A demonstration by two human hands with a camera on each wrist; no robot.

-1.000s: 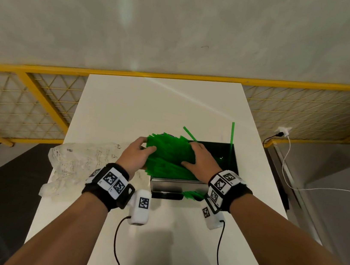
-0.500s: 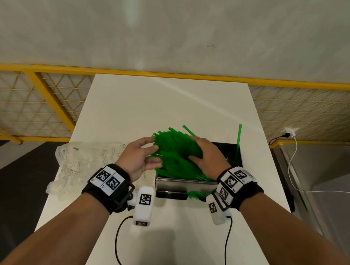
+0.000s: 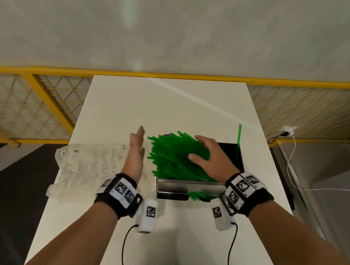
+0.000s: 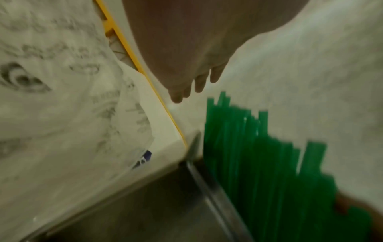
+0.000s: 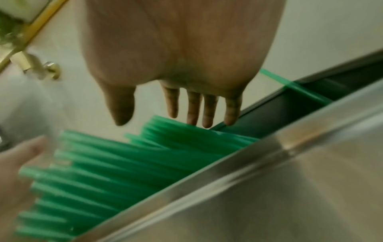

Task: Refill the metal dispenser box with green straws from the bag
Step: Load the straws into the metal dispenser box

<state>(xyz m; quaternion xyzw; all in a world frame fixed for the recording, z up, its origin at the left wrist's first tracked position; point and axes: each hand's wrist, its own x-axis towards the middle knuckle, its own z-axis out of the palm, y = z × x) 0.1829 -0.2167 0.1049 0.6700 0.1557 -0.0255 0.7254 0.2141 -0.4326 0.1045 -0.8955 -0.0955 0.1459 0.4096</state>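
A thick bunch of green straws [image 3: 175,155] lies across the metal dispenser box [image 3: 182,186], its left ends sticking out past the box's left wall. My right hand [image 3: 207,157] rests flat on top of the bunch with fingers straight. My left hand [image 3: 136,151] stands edge-on with straight fingers just left of the straw ends, a small gap between them. In the right wrist view the straws [image 5: 128,163] fan out over the box rim [image 5: 248,165]. In the left wrist view the straws [image 4: 259,163] stand beside the box wall [image 4: 209,185]. The crumpled clear bag [image 3: 88,165] lies at the left.
One single green straw [image 3: 239,136] stands upright at the box's far right corner. A few straws [image 3: 197,195] poke out of the front slot. The white table [image 3: 172,109] ends at a yellow mesh fence [image 3: 39,99]. A charger cable [image 3: 294,171] runs on the right.
My left hand has let go of the straw bunch, straightened its fingers and drawn slightly left of the ends. My right hand stays on top of the straws.
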